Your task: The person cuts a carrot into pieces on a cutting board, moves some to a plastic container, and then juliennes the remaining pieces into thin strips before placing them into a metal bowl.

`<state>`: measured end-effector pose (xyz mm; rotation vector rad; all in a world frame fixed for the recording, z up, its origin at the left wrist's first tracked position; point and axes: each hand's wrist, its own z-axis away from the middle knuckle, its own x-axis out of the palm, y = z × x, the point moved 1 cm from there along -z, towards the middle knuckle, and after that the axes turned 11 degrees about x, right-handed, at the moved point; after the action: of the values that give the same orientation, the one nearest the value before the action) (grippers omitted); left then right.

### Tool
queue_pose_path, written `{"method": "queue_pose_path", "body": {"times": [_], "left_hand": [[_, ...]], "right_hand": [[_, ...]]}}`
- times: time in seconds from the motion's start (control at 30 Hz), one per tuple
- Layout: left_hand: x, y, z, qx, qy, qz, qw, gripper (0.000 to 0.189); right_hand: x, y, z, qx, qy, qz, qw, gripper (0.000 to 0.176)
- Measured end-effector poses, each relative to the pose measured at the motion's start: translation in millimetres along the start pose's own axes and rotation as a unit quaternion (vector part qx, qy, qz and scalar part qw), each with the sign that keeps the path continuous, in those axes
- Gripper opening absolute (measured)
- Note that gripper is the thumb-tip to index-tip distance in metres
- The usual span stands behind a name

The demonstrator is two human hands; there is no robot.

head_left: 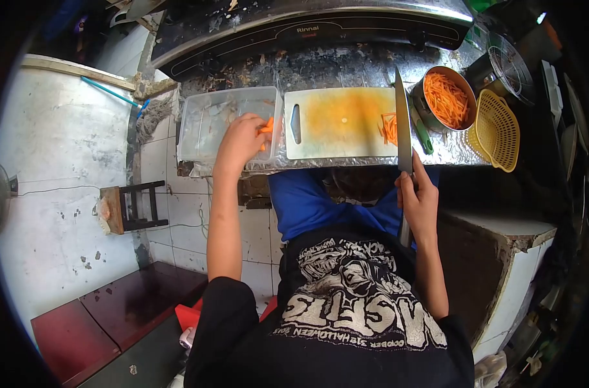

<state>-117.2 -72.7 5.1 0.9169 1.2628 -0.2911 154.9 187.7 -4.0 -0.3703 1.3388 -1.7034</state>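
Observation:
My left hand [246,139] reaches into a clear plastic container [197,132], its fingers closed around orange carrot pieces [266,129]. In my right hand [418,194] is a large knife [403,123], gripped by the handle with the blade pointing away from me. The blade lies over the right end of a white cutting board [326,145], which is stained orange. Beside the blade sits a small pile of carrot strips [389,129]. A metal pot [430,118] to the right holds many shredded carrots [446,100]. Between board and pot lies a green-handled tool [422,134], its head hidden.
A yellow plastic basket [498,132] stands right of the pot, near the counter's edge. Behind the board is a black gas stove [307,32]. A small stool [136,208] stands on the left, and a tiled ledge [501,236] is at the lower right.

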Motion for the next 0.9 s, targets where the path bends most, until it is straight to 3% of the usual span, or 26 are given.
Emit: {"method": "queue_pose_path", "body": {"times": [0.1,0.23,0.33,0.4,0.43,0.5,0.53,0.6,0.67,0.73,0.8,0.9], "left_hand": [[-2,5,-2,-0.043,-0.031,-0.007,0.999,0.028],[-4,-6,3,-0.022,0.003,0.023,0.999,0.026],[-15,0,11,-0.036,0.073,0.046,0.996,0.025],[-23,15,20,-0.099,0.190,0.231,0.949,0.025],[-27,32,22,-0.096,0.188,0.238,0.948,0.025],[-27,71,26,-0.053,0.301,0.363,0.880,0.029],[-17,85,28,-0.053,0.298,0.370,0.878,0.029],[5,114,26,-0.064,0.200,0.461,0.862,0.032],[38,132,11,-0.012,0.151,0.460,0.875,0.033],[57,135,-5,-0.006,0.127,0.415,0.901,0.031],[77,130,-20,0.058,0.147,0.256,0.954,0.031],[92,127,-27,0.066,0.146,0.212,0.964,0.030]], "right_hand": [[-2,-3,4,0.013,0.009,-0.016,1.000,0.052],[-7,3,3,0.028,0.016,-0.022,0.999,0.052],[-9,6,3,0.029,0.017,-0.023,0.999,0.053],[-10,5,4,0.034,0.017,-0.016,0.999,0.053],[-10,5,4,0.029,0.017,-0.014,0.999,0.053],[-7,4,4,0.017,0.014,-0.013,1.000,0.053],[-5,3,5,0.015,0.006,-0.016,1.000,0.053],[-1,-5,7,0.019,-0.007,-0.024,1.000,0.053],[2,-4,9,0.013,-0.010,-0.012,1.000,0.053],[2,-6,11,0.005,-0.009,-0.001,1.000,0.053],[2,-9,14,-0.004,-0.007,0.036,0.999,0.053],[0,-6,13,-0.018,0.003,0.048,0.999,0.053]]}}
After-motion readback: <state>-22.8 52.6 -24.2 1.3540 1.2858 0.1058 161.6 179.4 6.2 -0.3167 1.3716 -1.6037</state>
